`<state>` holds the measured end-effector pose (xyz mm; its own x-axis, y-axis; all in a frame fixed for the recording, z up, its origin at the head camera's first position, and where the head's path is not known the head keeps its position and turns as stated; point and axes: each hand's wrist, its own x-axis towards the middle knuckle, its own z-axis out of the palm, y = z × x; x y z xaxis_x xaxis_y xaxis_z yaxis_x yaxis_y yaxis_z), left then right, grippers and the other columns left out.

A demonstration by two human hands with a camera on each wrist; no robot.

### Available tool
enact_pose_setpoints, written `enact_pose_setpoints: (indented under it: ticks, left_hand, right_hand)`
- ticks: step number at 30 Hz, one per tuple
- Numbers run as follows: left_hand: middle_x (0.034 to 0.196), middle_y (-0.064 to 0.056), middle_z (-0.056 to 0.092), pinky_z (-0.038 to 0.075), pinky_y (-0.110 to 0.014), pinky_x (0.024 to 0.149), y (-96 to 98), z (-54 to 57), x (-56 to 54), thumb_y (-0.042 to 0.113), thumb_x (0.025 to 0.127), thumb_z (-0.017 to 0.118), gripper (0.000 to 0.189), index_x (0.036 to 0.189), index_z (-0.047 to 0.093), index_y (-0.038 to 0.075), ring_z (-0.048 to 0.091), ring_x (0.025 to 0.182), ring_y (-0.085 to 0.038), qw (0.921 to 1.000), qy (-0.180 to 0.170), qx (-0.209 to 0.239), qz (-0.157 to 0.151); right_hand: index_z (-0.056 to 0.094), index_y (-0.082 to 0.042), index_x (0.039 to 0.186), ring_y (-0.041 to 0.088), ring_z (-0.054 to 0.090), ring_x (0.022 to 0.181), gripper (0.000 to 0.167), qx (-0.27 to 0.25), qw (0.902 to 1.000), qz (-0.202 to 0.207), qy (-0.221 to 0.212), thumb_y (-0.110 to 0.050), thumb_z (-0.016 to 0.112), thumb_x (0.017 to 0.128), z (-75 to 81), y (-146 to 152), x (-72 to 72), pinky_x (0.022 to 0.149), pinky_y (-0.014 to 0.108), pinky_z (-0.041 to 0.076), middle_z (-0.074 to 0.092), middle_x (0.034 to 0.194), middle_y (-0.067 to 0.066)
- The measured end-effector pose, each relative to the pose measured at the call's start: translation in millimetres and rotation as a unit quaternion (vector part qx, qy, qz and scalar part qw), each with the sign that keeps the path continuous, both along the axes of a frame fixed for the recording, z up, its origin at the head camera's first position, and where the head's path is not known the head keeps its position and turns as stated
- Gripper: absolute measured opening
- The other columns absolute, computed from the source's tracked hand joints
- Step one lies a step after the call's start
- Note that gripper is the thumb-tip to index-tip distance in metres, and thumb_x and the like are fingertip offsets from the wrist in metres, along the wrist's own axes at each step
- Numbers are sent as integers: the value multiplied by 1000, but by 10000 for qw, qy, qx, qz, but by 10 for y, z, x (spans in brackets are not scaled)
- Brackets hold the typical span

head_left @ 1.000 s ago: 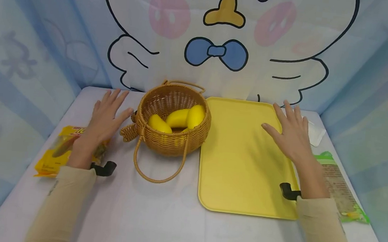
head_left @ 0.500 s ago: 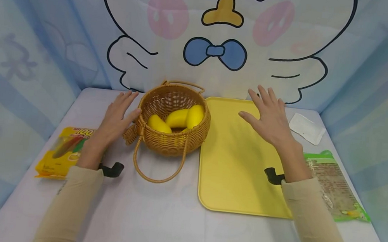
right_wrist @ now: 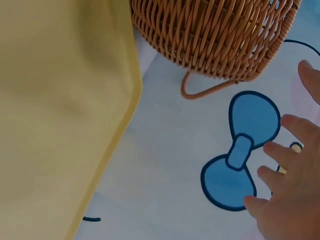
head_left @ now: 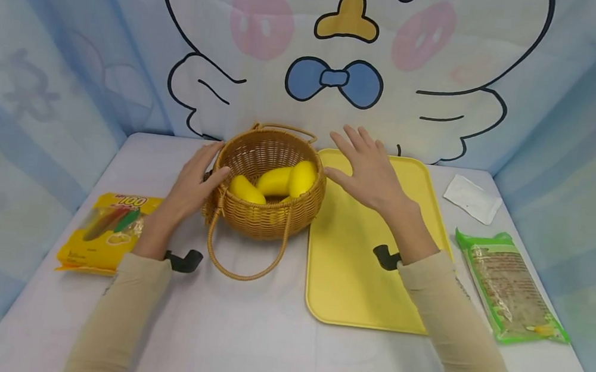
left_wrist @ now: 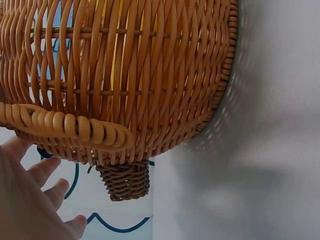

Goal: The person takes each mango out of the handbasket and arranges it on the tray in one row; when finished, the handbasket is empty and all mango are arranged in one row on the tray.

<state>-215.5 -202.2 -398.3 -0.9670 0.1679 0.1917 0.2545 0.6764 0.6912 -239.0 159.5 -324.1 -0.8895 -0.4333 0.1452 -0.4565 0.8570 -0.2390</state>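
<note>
- L hand (head_left: pixel 190 184): released, fingers extended; contact w/ wicker basket (head_left: pixel 259 224) unclear.
- R hand (head_left: pixel 369 174): released, fingers spread, apart from basket.
- Basket: btwn hands, just beside L; yellow fruit pcs (head_left: pixel 274 182) inside.
- Handling (est.): light, stiff, slightly springy; best held low on opp. sides; fruit may roll if tilted.

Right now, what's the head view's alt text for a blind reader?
A wicker basket holds yellow banana-shaped fruit; a person's left grip is at its rim, the right grip over a yellow tray. A yellow packet lies left, a green-edged packet right.
</note>
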Motion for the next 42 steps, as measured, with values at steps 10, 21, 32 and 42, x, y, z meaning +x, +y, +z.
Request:
enact_pose_setpoints:
  ticks: [10,21,32,42]
  left_hand:
    - [168,1,14,15,-56,124,81,-69,-26,41,104,43,63,159,13,39,14,155,-26,9958,-322,860,-35]
    - [168,1,14,18,-55,123,109,-140,-43,34,103,41,62,159,15,36,17,154,-26,9917,-159,1277,-19]
    - [167,-10,15,20,-55,123,253,117,134,17,102,39,63,161,17,16,18,153,-32,9831,-334,1800,50]
    - [167,-12,18,20,-52,123,305,181,186,13,101,39,62,160,19,13,19,153,-32,9816,-276,1891,60]
  right_hand:
    - [27,-24,159,32,9,156,76,116,9992,367,-117,-59,51,96,17,-305,-41,124,59,8,17,167,7]
    - [30,-23,158,35,13,155,69,661,9936,851,-325,-49,52,97,-5,-510,-147,123,58,12,22,166,9]
    - [39,-21,154,31,14,155,70,1144,9831,1303,-586,-16,52,85,94,-628,-228,123,57,14,27,165,7]
    - [47,-20,149,30,18,155,71,1374,9670,1545,-1490,2,49,82,152,-779,-283,125,55,6,39,159,5]
